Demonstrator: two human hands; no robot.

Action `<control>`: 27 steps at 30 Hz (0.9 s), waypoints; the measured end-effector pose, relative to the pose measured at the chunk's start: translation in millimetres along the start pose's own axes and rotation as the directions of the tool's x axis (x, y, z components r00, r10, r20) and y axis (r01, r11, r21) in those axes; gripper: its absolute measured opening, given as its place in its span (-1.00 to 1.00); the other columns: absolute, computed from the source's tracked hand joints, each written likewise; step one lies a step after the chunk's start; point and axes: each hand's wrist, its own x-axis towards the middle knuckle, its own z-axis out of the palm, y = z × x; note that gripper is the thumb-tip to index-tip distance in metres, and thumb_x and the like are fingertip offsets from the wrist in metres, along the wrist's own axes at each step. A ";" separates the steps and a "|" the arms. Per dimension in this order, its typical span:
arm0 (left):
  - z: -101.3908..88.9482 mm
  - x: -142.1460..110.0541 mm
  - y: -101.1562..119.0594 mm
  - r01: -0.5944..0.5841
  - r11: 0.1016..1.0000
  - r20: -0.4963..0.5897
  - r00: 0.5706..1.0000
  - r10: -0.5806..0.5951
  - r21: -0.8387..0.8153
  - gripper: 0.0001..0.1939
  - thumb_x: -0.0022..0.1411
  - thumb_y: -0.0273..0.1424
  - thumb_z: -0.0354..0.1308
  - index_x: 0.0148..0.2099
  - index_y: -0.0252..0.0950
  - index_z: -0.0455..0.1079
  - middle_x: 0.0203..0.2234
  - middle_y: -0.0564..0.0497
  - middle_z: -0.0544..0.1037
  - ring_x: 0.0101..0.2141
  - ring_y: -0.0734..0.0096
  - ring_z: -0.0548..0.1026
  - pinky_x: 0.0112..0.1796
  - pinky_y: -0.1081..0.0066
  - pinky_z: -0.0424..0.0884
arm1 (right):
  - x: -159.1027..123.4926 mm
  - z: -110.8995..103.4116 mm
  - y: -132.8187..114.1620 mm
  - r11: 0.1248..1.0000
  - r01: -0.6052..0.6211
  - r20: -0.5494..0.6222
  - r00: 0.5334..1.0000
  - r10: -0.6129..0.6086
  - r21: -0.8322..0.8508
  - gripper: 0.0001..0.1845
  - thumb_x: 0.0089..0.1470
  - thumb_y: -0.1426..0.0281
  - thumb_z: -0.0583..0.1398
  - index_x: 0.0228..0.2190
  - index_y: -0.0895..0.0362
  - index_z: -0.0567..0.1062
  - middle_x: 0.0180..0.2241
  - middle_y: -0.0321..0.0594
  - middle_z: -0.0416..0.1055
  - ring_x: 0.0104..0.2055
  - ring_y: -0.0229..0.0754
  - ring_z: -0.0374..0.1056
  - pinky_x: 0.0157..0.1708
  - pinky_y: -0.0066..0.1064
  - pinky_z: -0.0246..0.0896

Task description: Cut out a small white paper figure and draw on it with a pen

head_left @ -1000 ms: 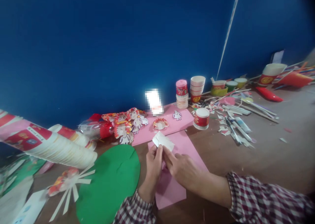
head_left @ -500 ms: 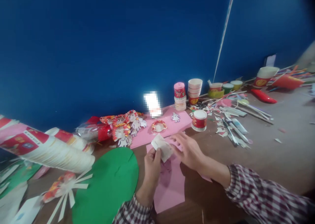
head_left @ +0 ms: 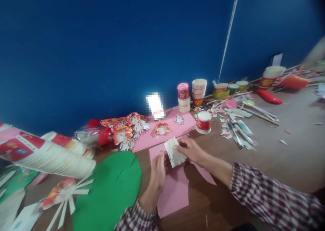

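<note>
Between thumb and fingers, my right hand (head_left: pixel 192 151) pinches a small piece of white paper (head_left: pixel 174 158) with faint lines on it. Close to the paper's left edge, my left hand (head_left: pixel 157 173) is held upright with its fingers apart, partly out of sight behind its thumb. Below both hands lies cut pink paper (head_left: pixel 175 198). Just beyond them, a braided red-and-yellow ring (head_left: pixel 162 128) and a small white cut-out figure (head_left: pixel 179 119) rest on a pink sheet (head_left: pixel 147 141).
A green paper disc (head_left: pixel 109 190) and stacked paper cups (head_left: pixel 54 153) lie at left. Several finished paper figures (head_left: pixel 127 131) stand by the blue wall (head_left: pixel 101 55). To the right are a red-and-white cup (head_left: pixel 203 122), paper scraps, pens (head_left: pixel 236 133) and a red pouch-like item (head_left: pixel 269 97).
The white paper has passed from my left hand to my right and turned. My left fingers have let go and opened. The view has shifted slightly.
</note>
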 end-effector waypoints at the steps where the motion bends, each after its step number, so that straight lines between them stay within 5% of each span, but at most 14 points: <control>1: 0.0 0.2 0.0 0.009 0.999 0.028 1.000 -0.011 0.038 -0.56 0.21 -0.05 0.03 -0.28 -0.34 0.48 -0.56 -0.05 0.45 -0.51 0.34 0.40 -0.50 0.40 0.30 | 0.2 -0.1 -1.0 1.000 0.005 -0.016 1.000 -0.005 -0.016 -0.74 -0.09 0.25 0.24 -0.47 0.22 0.42 -0.53 -0.28 0.33 -0.49 -0.29 0.18 -0.48 -0.46 0.11; 7: 0.6 1.7 1.8 0.017 0.987 0.107 0.994 -0.034 0.157 -0.64 0.15 -0.12 0.13 -0.41 -0.36 0.39 -0.62 0.10 0.33 -0.58 0.53 0.24 -0.54 0.52 0.18 | 0.1 1.5 -5.2 0.990 0.069 -0.033 0.997 -0.074 -0.124 -0.79 -0.05 0.30 0.17 -0.54 0.20 0.38 -0.57 -0.31 0.27 -0.49 -0.30 0.13 -0.48 -0.47 0.06; 27: 1.3 1.2 5.2 -0.007 0.979 0.127 0.992 -0.019 0.204 -0.67 0.18 -0.16 0.07 -0.42 -0.35 0.37 -0.57 0.08 0.34 -0.49 0.48 0.25 -0.43 0.51 0.21 | 0.9 0.0 0.1 0.989 0.043 -0.045 0.998 -0.050 -0.144 -0.75 -0.05 0.27 0.17 -0.58 0.20 0.34 -0.59 -0.36 0.19 -0.52 -0.34 0.07 -0.52 -0.48 -0.02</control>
